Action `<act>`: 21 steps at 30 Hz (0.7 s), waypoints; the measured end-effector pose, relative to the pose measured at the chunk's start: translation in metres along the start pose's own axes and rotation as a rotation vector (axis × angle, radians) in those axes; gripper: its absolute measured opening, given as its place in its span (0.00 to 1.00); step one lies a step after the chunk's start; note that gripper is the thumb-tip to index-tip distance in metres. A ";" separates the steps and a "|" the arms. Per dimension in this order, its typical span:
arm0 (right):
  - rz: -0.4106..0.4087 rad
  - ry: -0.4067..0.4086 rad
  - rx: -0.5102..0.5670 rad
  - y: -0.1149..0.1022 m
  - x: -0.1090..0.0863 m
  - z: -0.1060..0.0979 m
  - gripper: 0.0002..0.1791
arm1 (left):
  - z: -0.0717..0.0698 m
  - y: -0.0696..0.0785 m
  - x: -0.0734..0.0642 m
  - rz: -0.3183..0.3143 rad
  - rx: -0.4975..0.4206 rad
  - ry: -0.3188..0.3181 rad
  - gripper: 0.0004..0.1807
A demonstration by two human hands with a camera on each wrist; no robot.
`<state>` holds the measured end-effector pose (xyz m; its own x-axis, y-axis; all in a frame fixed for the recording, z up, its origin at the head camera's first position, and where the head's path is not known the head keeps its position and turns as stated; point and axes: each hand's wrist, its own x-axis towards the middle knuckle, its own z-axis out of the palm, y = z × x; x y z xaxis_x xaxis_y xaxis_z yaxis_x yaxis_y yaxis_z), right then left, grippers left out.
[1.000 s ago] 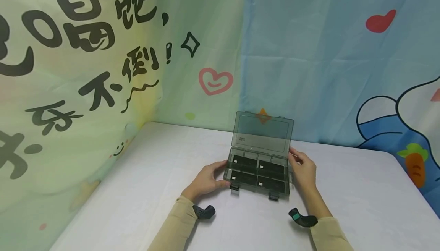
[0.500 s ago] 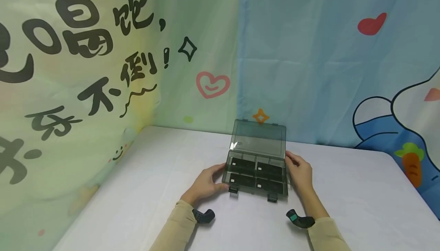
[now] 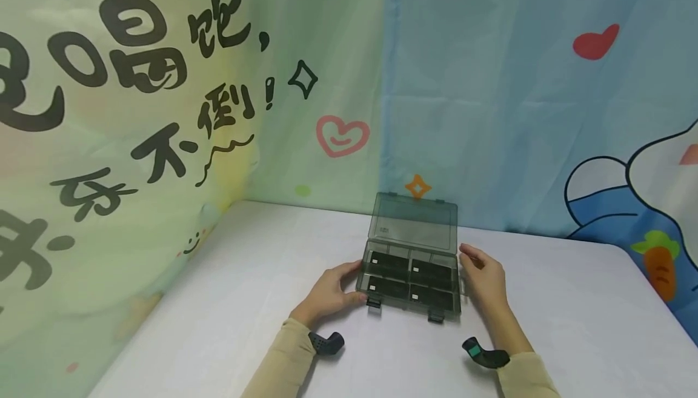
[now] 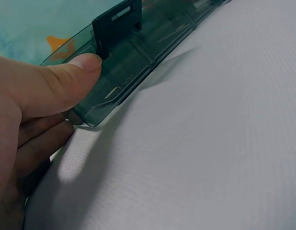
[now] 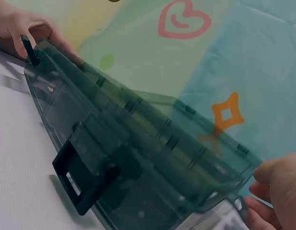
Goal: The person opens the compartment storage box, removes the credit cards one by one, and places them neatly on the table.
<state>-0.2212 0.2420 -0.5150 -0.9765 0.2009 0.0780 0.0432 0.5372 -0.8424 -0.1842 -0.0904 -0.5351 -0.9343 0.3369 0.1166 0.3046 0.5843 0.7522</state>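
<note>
A translucent dark-green plastic storage case (image 3: 418, 315) sits on the white table with its lid (image 3: 415, 222) raised and leaning back. Inside, divided compartments hold several flat black rectangular pieces (image 3: 389, 264), each with a small white mark. My left hand (image 3: 329, 290) grips the case's left end, thumb on the front wall beside a black latch (image 4: 118, 26) and fingers behind the corner. At the right end, my right hand (image 3: 485, 275) is bent loosely beside the hinge corner, its fingertips just off the edge in the head view. A second latch (image 5: 83, 177) hangs down at the front.
A white cloth-covered table (image 3: 262, 246) extends around the case. Behind it hangs a printed fabric backdrop (image 3: 474, 119), with another printed panel (image 3: 163, 228) along the left. Black curved devices sit at the left wrist (image 3: 327, 343) and right wrist (image 3: 485, 354).
The lid has tipped further back and the case sits slightly lower. My right fingertips have drawn a little away from the case's right edge; my left hand keeps its hold.
</note>
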 end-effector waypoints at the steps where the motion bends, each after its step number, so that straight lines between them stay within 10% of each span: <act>1: -0.017 0.005 -0.007 -0.002 -0.001 -0.002 0.24 | 0.000 0.000 0.001 0.001 0.000 0.001 0.44; 21: -0.325 -0.131 -0.099 -0.055 -0.026 -0.001 0.25 | 0.001 0.001 0.001 -0.009 -0.009 -0.002 0.43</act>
<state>-0.1978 0.2078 -0.4704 -0.9611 -0.0969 0.2586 -0.2598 0.6340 -0.7283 -0.1850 -0.0889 -0.5346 -0.9364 0.3336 0.1085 0.2947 0.5802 0.7593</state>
